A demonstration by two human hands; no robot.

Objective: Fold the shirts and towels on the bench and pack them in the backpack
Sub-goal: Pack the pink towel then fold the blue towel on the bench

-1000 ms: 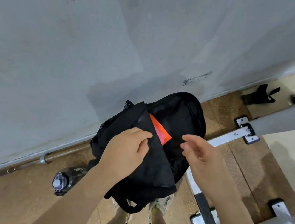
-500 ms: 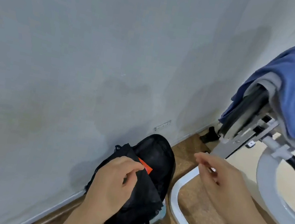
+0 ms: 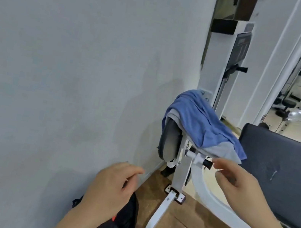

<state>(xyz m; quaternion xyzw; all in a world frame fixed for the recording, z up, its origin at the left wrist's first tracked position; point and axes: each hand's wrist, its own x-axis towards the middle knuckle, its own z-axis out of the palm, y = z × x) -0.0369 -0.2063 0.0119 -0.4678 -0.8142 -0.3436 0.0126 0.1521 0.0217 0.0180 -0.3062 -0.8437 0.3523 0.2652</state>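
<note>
A blue cloth (image 3: 202, 123) lies draped over a grey one (image 3: 223, 151) on the raised pad of the white gym bench (image 3: 181, 171). My right hand (image 3: 234, 181) hovers just below the cloths' hanging edge, fingers apart and holding nothing. My left hand (image 3: 112, 185) is lower, near the wall, fingers loosely curled and empty, above the black backpack (image 3: 121, 227). The backpack stands on the floor at the bottom edge, mostly hidden by my left arm, with a sliver of orange showing at its opening.
The grey wall (image 3: 61, 78) fills the left side. The bench's dark seat pad (image 3: 279, 176) lies to the right, its curved white frame (image 3: 154, 223) bolted to the brown floor. A mirror with gym machines is behind.
The view has swung up from the backpack to the bench. My left hand has let go of the backpack flap, and my right hand has risen toward the cloths.
</note>
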